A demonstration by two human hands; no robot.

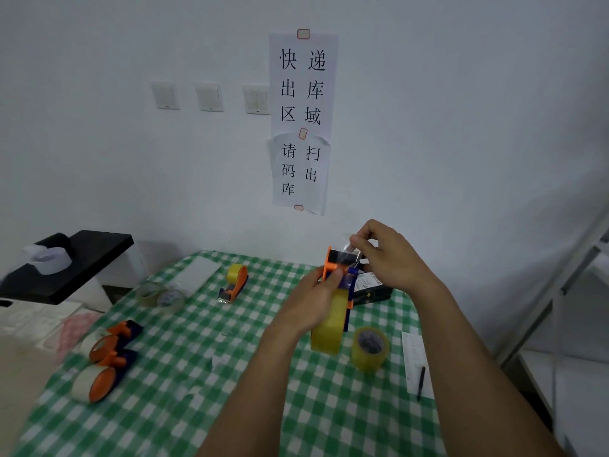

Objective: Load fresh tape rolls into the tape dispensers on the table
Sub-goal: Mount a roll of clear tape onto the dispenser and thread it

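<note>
My left hand (316, 298) grips an orange and blue tape dispenser (339, 268) held upright above the table, with a yellow tape roll (329, 328) seated in it. My right hand (385, 255) pinches the clear free end of the tape (350, 250) over the dispenser's top. A loose yellow tape roll (369, 347) stands on the green checked tablecloth (197, 357) just right of the dispenser. Another dispenser with a yellow roll (234, 282) lies further back. Two orange dispensers with pale rolls (108, 354) lie at the left.
Clear tape rolls (161, 296) lie at the back left. A black box (372, 288) sits behind the held dispenser. A paper sheet with a black pen (420, 382) lies at the right edge. A black-topped stand (66, 265) is at left, a metal rack (566, 291) at right.
</note>
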